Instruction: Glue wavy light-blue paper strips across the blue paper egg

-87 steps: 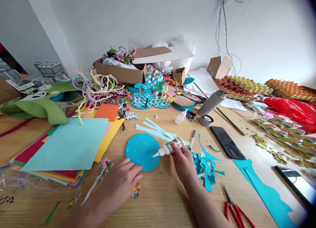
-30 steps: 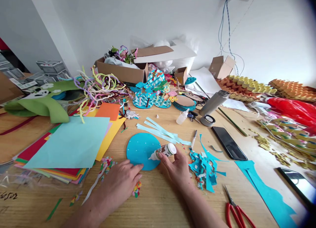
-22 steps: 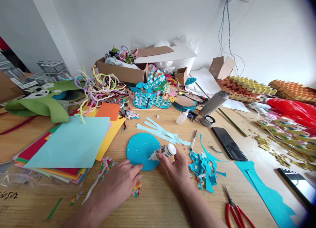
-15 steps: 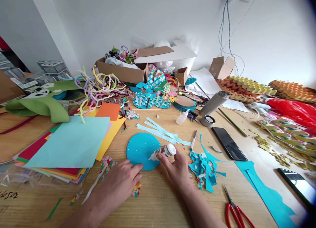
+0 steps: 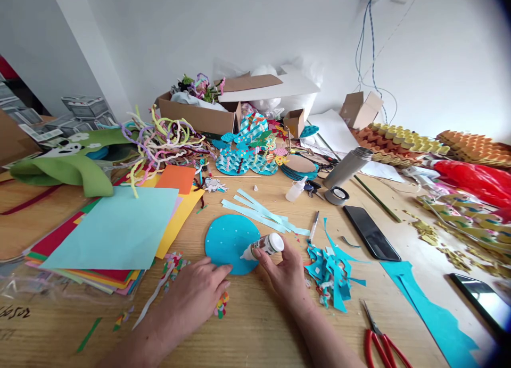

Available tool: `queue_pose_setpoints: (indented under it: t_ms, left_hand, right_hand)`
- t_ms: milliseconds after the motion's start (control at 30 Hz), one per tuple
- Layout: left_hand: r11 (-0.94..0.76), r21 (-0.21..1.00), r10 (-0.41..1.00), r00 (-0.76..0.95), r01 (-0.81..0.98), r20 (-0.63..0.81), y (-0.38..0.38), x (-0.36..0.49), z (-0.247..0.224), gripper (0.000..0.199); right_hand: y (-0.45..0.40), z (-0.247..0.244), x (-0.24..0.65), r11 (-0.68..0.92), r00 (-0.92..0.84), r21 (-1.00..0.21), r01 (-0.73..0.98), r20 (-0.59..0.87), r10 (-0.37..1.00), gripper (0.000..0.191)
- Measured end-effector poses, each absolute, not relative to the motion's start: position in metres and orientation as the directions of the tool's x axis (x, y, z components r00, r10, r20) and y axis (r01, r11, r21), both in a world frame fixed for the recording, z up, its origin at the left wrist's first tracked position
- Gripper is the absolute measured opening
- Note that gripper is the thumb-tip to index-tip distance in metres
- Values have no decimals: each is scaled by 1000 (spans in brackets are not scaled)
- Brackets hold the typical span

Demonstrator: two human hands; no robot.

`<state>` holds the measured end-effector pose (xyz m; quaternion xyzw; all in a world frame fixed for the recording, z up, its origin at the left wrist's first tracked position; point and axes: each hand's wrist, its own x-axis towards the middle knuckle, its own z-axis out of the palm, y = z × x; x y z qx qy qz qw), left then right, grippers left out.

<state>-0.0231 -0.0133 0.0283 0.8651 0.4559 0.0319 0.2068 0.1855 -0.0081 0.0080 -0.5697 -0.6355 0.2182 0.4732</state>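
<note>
A round blue paper disc lies flat on the table, dotted with small pale spots of glue. My right hand grips a white glue bottle, tilted so its nozzle points down and left at the disc's lower right part; whether the tip touches the paper I cannot tell. The fingertips of my left hand rest on the disc's lower left edge, fingers stretched out and holding nothing. Small coloured paper dots lie by that hand, with more confetti behind it.
Light blue strips lie beyond the disc. Blue paper scraps, red-handled scissors and a phone are on the right. Coloured paper sheets are stacked left. A clear squeeze bottle and grey flask stand farther back.
The view has shifted very slightly. Both hands, the glue bottle and the disc look nearly the same as before.
</note>
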Motion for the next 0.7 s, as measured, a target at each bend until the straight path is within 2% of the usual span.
queue_pose_setpoints:
  t_ms: [700]
  left_hand:
    - [-488, 404, 807, 576, 774, -130, -14, -24, 27, 24]
  right_hand:
    - [-9, 4, 186, 265, 83, -811, 522, 358, 930, 17]
